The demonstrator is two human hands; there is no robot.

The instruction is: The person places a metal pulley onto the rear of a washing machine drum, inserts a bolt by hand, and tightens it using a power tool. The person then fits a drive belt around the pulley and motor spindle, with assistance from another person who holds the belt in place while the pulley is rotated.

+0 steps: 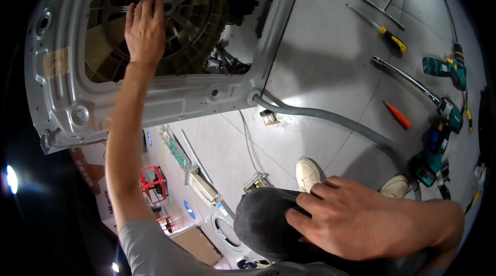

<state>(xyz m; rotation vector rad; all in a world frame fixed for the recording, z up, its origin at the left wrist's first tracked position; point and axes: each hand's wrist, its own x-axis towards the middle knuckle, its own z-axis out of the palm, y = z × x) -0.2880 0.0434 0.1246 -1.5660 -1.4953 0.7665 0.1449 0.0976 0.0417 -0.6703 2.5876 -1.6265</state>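
Observation:
A grey metal appliance cabinet (175,101) lies open at the upper left, with a large ribbed plastic tub (98,59) inside it. Across that tub sits a spoked pulley wheel (188,29). My left hand (144,35) reaches in through the opening, its fingers bent over a spoke beside the hub; the thumb is hidden. My right hand (346,219) lies on my dark-trousered knee (266,219), fingers loosely bent and apart, with nothing visible in them. A grey corrugated hose (330,117) comes out of the cabinet's lower corner and runs right across the floor.
On the right floor lie a yellow-handled screwdriver (385,31), a T-handle wrench (383,12), a red pointed tool (398,116), a teal drill (447,69) and a teal driver with a long socket (444,116). Small parts (257,182), a control strip (178,154) and a round-windowed panel (227,232) lie below.

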